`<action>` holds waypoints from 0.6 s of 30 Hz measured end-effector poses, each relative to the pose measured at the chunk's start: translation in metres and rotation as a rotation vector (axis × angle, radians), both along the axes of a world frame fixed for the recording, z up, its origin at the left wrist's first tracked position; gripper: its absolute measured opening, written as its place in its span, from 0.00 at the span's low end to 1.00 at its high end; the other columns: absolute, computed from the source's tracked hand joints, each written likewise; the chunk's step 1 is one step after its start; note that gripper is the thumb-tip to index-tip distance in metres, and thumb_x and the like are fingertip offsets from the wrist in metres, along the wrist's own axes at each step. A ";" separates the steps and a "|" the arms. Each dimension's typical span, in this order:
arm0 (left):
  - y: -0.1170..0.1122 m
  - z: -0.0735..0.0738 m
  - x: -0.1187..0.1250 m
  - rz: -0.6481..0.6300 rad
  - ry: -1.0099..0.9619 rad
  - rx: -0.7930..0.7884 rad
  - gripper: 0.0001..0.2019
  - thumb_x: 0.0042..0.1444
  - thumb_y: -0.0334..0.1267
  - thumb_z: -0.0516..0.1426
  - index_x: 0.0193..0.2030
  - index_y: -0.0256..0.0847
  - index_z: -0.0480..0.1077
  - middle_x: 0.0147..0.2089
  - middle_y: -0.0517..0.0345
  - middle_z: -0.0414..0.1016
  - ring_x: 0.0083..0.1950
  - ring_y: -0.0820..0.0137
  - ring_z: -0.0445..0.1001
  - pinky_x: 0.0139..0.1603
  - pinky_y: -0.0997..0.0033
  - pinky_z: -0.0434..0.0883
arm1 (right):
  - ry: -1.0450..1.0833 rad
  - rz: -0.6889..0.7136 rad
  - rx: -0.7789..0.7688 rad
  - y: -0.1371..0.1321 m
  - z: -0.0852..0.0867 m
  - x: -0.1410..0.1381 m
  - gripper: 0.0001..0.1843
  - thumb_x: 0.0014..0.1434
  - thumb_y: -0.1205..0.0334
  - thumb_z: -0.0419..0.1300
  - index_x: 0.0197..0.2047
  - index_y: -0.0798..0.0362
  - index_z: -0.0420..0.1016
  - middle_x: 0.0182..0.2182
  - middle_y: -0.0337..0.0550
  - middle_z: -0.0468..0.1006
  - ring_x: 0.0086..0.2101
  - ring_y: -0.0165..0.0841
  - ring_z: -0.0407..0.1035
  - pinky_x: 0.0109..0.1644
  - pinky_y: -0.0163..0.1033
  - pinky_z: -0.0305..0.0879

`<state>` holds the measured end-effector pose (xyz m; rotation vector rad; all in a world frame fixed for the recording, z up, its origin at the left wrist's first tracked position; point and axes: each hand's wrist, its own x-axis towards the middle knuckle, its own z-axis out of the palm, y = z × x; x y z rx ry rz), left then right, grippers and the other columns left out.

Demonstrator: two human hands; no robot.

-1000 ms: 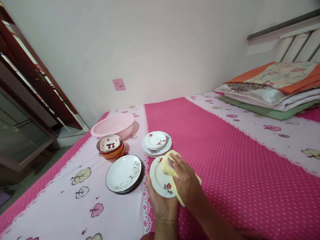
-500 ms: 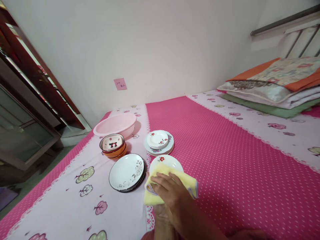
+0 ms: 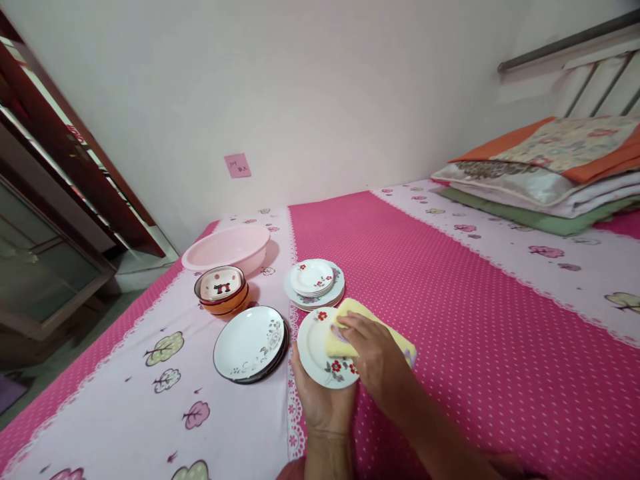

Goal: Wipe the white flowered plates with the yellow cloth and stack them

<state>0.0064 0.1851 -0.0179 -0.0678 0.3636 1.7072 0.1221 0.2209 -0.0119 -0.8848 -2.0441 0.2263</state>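
My left hand point(image 3: 323, 405) grips a small white plate point(image 3: 316, 348) with red flowers from underneath, holding it above the pink bed cover. My right hand point(image 3: 376, 359) presses a folded yellow cloth point(image 3: 363, 320) onto the plate's right half, fingers curled over the cloth. Just beyond the plate stands a stack of small flowered plates point(image 3: 314, 283). To its left lies a stack of larger white plates with dark rims point(image 3: 249, 343).
Stacked orange bowls point(image 3: 221, 291) and a pink basin point(image 3: 226, 248) sit at the far left of the bed. Folded bedding point(image 3: 550, 173) lies at the far right by the headboard. A dark cabinet point(image 3: 50, 220) stands left of the bed, beside the wall.
The cloth, which covered the plate's near side half a second ago, has slid to its right half, and the plate's face with its red flowers shows again. My left hand still holds the plate.
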 end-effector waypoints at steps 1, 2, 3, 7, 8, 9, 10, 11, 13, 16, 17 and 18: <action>0.000 -0.002 -0.004 0.017 0.003 -0.003 0.26 0.65 0.56 0.57 0.58 0.39 0.81 0.59 0.41 0.83 0.64 0.54 0.78 0.68 0.53 0.72 | -0.001 0.034 -0.017 -0.006 0.003 -0.003 0.26 0.62 0.72 0.53 0.59 0.46 0.79 0.57 0.49 0.82 0.60 0.52 0.74 0.63 0.62 0.71; -0.001 -0.005 -0.008 0.031 0.018 -0.014 0.26 0.66 0.57 0.56 0.57 0.38 0.82 0.56 0.41 0.84 0.62 0.55 0.79 0.67 0.54 0.72 | -0.003 0.076 -0.038 -0.013 0.007 -0.006 0.25 0.62 0.71 0.54 0.59 0.45 0.80 0.56 0.49 0.83 0.59 0.52 0.74 0.62 0.61 0.72; -0.002 -0.008 -0.013 0.041 0.056 -0.031 0.26 0.67 0.56 0.55 0.55 0.37 0.82 0.53 0.41 0.85 0.60 0.56 0.80 0.66 0.55 0.73 | -0.005 0.120 -0.069 -0.022 0.010 -0.011 0.25 0.63 0.70 0.54 0.59 0.44 0.80 0.55 0.48 0.83 0.57 0.51 0.75 0.62 0.60 0.72; -0.015 -0.028 -0.032 0.040 0.269 -0.122 0.21 0.70 0.47 0.50 0.44 0.39 0.83 0.49 0.41 0.85 0.64 0.51 0.77 0.65 0.44 0.74 | 0.031 0.278 -0.222 -0.054 0.024 -0.032 0.26 0.64 0.71 0.54 0.60 0.41 0.79 0.55 0.41 0.84 0.55 0.42 0.76 0.65 0.49 0.72; -0.018 -0.033 -0.036 0.046 0.305 -0.132 0.20 0.70 0.42 0.49 0.41 0.41 0.83 0.50 0.41 0.85 0.67 0.49 0.75 0.65 0.40 0.73 | 0.030 0.309 -0.243 -0.059 0.027 -0.036 0.28 0.63 0.72 0.54 0.62 0.41 0.79 0.57 0.39 0.83 0.57 0.41 0.75 0.67 0.47 0.70; -0.021 -0.039 -0.039 0.052 0.323 -0.132 0.20 0.69 0.39 0.48 0.39 0.43 0.82 0.52 0.41 0.84 0.70 0.48 0.72 0.67 0.37 0.71 | 0.022 0.338 -0.249 -0.063 0.028 -0.039 0.30 0.62 0.73 0.55 0.63 0.42 0.77 0.59 0.39 0.82 0.59 0.39 0.74 0.70 0.45 0.67; -0.022 -0.043 -0.041 0.057 0.327 -0.124 0.20 0.68 0.36 0.47 0.38 0.44 0.82 0.54 0.42 0.84 0.73 0.49 0.69 0.69 0.36 0.68 | 0.005 0.367 -0.240 -0.064 0.029 -0.041 0.32 0.60 0.74 0.55 0.64 0.43 0.76 0.61 0.39 0.80 0.61 0.39 0.72 0.72 0.45 0.65; -0.022 -0.046 -0.042 0.058 0.327 -0.112 0.21 0.68 0.36 0.46 0.39 0.46 0.82 0.55 0.43 0.84 0.74 0.51 0.67 0.72 0.38 0.66 | -0.017 0.384 -0.228 -0.063 0.029 -0.041 0.33 0.58 0.75 0.55 0.65 0.45 0.74 0.63 0.41 0.78 0.63 0.38 0.70 0.73 0.45 0.63; -0.019 -0.047 -0.043 0.041 0.306 -0.085 0.21 0.69 0.39 0.46 0.42 0.48 0.83 0.56 0.46 0.84 0.75 0.54 0.67 0.76 0.42 0.62 | -0.057 0.370 -0.198 -0.058 0.028 -0.037 0.38 0.54 0.77 0.56 0.67 0.50 0.71 0.66 0.47 0.75 0.66 0.39 0.66 0.76 0.47 0.59; -0.010 -0.036 -0.038 -0.007 0.262 -0.070 0.23 0.71 0.48 0.47 0.49 0.44 0.83 0.56 0.46 0.84 0.70 0.57 0.73 0.77 0.51 0.61 | -0.066 0.291 -0.149 -0.047 0.019 -0.030 0.44 0.48 0.79 0.56 0.70 0.54 0.66 0.68 0.54 0.72 0.69 0.44 0.63 0.76 0.54 0.56; -0.007 -0.030 -0.035 -0.015 0.243 -0.066 0.23 0.71 0.49 0.48 0.52 0.42 0.83 0.56 0.45 0.84 0.67 0.58 0.76 0.76 0.54 0.62 | -0.032 0.262 -0.136 -0.043 0.015 -0.028 0.43 0.49 0.79 0.56 0.69 0.54 0.66 0.66 0.56 0.73 0.68 0.45 0.64 0.75 0.56 0.59; -0.005 -0.023 -0.031 -0.020 0.220 -0.060 0.22 0.72 0.48 0.50 0.54 0.41 0.82 0.56 0.45 0.84 0.65 0.60 0.78 0.76 0.56 0.63 | 0.024 0.236 -0.125 -0.040 0.012 -0.026 0.40 0.51 0.78 0.57 0.68 0.54 0.68 0.63 0.57 0.75 0.65 0.46 0.68 0.72 0.56 0.64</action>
